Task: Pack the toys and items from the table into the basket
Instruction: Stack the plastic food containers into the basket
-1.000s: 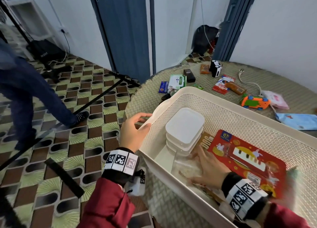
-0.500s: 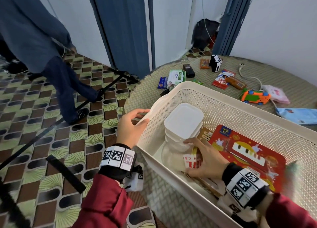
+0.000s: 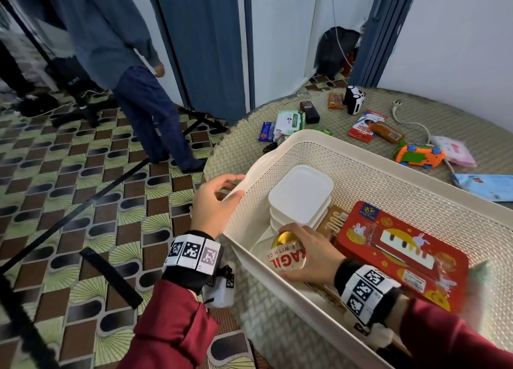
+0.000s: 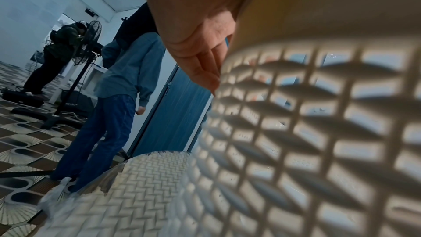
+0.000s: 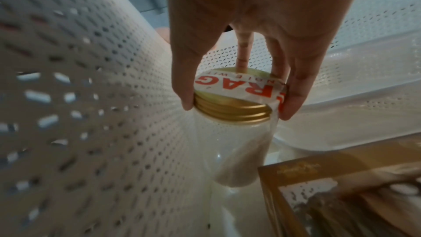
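The basket (image 3: 361, 157) was cream with a perforated lattice; inside it lay white tubs (image 3: 301, 194), a gold-lidded jar (image 5: 232, 109) and a red box (image 3: 402, 255).

jar (image 3: 287, 253) corner: basket wall (image 3: 251, 260) left | white tubs (image 3: 301, 195) ahead | top open

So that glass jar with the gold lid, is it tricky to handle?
Probably fragile: the jar looks like clear glass and carries FRAGILE tape. Likely light, since it seems empty. Smooth and round, it may slip or roll if laid down; the right hand grips its lid.
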A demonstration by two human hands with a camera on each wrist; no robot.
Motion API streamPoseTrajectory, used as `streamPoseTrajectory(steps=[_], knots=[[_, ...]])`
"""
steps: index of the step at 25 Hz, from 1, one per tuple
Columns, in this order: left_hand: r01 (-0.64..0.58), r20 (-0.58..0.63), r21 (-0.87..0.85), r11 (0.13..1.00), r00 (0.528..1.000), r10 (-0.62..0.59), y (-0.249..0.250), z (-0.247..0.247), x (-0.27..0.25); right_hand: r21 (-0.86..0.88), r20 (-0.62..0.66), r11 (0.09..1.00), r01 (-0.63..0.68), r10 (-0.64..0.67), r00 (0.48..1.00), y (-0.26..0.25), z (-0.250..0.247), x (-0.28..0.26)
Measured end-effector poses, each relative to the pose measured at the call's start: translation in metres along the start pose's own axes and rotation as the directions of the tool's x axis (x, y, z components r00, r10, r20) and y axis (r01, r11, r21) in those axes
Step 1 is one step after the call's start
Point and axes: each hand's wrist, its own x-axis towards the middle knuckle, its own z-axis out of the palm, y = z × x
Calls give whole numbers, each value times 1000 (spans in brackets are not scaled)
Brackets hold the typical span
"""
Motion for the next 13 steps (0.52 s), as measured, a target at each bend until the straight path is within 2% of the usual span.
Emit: streamPoseTrajectory(steps=[4, 7, 11, 13], knots=[[1, -2, -6, 1000, 1000, -1, 2, 0, -1, -27, 4, 998, -61, 61, 998, -1, 19, 11], [8, 1, -12, 1000, 1000, -8, 1, 0, 0, 62, 46, 997, -54, 52, 998, 2, 27, 20], [-3, 1, -24, 1000, 1000, 3, 1, 0, 0, 293, 55, 955, -52, 38, 998, 3, 28, 23], [-4, 0, -28, 1000, 1000, 4, 0, 0, 0, 297, 54, 953, -58, 44, 998, 5, 31, 24]])
